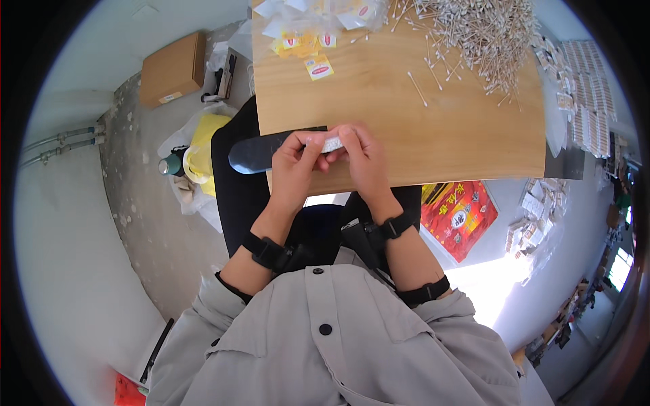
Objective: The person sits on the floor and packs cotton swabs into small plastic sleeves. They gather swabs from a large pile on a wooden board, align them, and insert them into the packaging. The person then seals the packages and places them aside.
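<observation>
Now both my hands pinch one small white packet (332,143) at the frame's centre.
My left hand (292,166) and right hand (362,157) close fingertips on it above the wooden table (420,115); cotton swabs (481,30) lie upper right.

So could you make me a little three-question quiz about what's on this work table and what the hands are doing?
1. True or false: both hands hold one small white packet between them.
2. What lies in a big heap at the far right of the wooden board? A) cotton swabs B) screws C) coins
3. Fill in: on the floor to the person's left stands a brown cardboard ____.

Key
1. True: the left hand and the right hand pinch the small white packet over the near edge of the wooden board.
2. A: cotton swabs; small yellow and white sachets lie at the far left.
3. Box: the cardboard box.
</observation>
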`<state>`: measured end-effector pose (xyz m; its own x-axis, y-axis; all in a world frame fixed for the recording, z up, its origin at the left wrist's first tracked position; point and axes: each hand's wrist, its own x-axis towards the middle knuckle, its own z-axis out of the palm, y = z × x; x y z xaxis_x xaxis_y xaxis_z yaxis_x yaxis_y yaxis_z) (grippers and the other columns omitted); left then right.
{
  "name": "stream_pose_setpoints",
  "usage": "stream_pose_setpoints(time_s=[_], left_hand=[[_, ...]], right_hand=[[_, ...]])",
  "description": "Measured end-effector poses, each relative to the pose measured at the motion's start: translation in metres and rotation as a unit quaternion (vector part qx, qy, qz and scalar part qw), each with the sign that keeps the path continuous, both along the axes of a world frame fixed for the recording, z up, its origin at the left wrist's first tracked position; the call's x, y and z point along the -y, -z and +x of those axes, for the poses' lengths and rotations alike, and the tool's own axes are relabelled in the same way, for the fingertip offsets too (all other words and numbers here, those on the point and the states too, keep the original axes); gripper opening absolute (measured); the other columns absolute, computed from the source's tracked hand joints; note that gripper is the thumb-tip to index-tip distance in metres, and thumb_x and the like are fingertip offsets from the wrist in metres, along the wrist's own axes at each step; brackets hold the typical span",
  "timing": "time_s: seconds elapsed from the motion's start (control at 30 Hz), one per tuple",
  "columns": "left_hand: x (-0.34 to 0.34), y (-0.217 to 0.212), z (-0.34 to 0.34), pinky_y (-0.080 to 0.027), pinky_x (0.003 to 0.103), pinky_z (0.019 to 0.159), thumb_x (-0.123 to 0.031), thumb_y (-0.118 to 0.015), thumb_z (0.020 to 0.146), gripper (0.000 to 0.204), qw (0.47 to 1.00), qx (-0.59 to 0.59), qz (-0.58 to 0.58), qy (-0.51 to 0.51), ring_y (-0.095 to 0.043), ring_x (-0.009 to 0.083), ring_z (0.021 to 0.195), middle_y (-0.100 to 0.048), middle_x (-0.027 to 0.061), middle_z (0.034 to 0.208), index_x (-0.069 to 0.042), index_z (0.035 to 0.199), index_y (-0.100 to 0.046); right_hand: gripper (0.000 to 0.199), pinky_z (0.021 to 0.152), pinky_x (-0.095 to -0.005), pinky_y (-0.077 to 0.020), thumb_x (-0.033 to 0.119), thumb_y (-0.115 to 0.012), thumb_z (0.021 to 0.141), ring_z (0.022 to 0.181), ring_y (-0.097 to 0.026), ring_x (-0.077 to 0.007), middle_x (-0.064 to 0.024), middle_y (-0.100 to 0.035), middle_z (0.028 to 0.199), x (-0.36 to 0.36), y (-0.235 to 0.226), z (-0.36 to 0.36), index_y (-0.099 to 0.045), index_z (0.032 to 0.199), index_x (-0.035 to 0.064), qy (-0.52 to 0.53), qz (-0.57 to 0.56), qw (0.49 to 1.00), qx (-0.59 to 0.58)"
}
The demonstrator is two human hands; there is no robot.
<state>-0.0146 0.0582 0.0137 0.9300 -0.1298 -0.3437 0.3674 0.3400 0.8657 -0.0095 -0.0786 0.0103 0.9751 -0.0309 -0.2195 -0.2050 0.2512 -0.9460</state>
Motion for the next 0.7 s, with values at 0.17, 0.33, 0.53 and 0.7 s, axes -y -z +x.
stream_pose_setpoints(time_s=[0.17, 0.33, 0.53, 0.7], left_hand=[[-0.007, -0.002, 0.004, -0.048, 0.022, 0.069, -0.019, -0.058, 0.100, 0.022, 1.000, 0.015, 0.006, 0.007, -0.056, 0.0069, 0.072, -0.065, 0.0053, 0.094, 0.001, 0.108, -0.062], [-0.004, -0.013, -0.001, -0.048, 0.021, 0.072, -0.009, -0.066, 0.093, 0.018, 0.995, 0.077, 0.060, -0.009, -0.056, 0.0060, 0.075, -0.064, 0.0023, 0.096, 0.000, 0.109, -0.064], [-0.016, -0.011, 0.011, -0.046, 0.022, 0.065, -0.002, -0.074, 0.083, 0.022, 0.959, 0.158, 0.224, 0.063, -0.055, 0.0068, 0.071, -0.058, 0.0018, 0.089, -0.002, 0.103, -0.067], [-0.021, -0.013, 0.012, -0.047, 0.021, 0.070, -0.002, -0.071, 0.087, 0.027, 0.939, 0.156, 0.284, 0.113, -0.055, 0.0042, 0.078, -0.060, -0.0010, 0.092, -0.003, 0.112, -0.061]], right_hand=[[0.028, 0.065, -0.0240, -0.0510, 0.022, -0.047, 0.104, 0.069, -0.062, -0.0100, -0.0069, -0.066, 0.091, -0.003, 0.000, 0.000, -0.061, 0.098, -0.0013, 0.018, 0.034, 0.999, -0.015], [0.032, 0.063, -0.0262, -0.0511, 0.026, -0.045, 0.105, 0.066, -0.062, -0.0112, -0.0059, -0.066, 0.089, -0.003, 0.004, 0.001, -0.061, 0.099, -0.0001, 0.020, -0.033, 0.999, 0.001], [0.033, 0.059, -0.0250, -0.0511, 0.029, -0.046, 0.105, 0.066, -0.062, -0.0105, -0.0064, -0.065, 0.086, 0.000, 0.006, 0.005, -0.059, 0.097, 0.0000, -0.004, -0.016, 1.000, -0.014], [0.032, 0.058, -0.0241, -0.0516, 0.028, -0.045, 0.105, 0.068, -0.062, -0.0099, -0.0082, -0.064, 0.087, 0.001, -0.005, 0.006, -0.057, 0.096, -0.0002, -0.023, -0.026, 0.999, -0.012]])
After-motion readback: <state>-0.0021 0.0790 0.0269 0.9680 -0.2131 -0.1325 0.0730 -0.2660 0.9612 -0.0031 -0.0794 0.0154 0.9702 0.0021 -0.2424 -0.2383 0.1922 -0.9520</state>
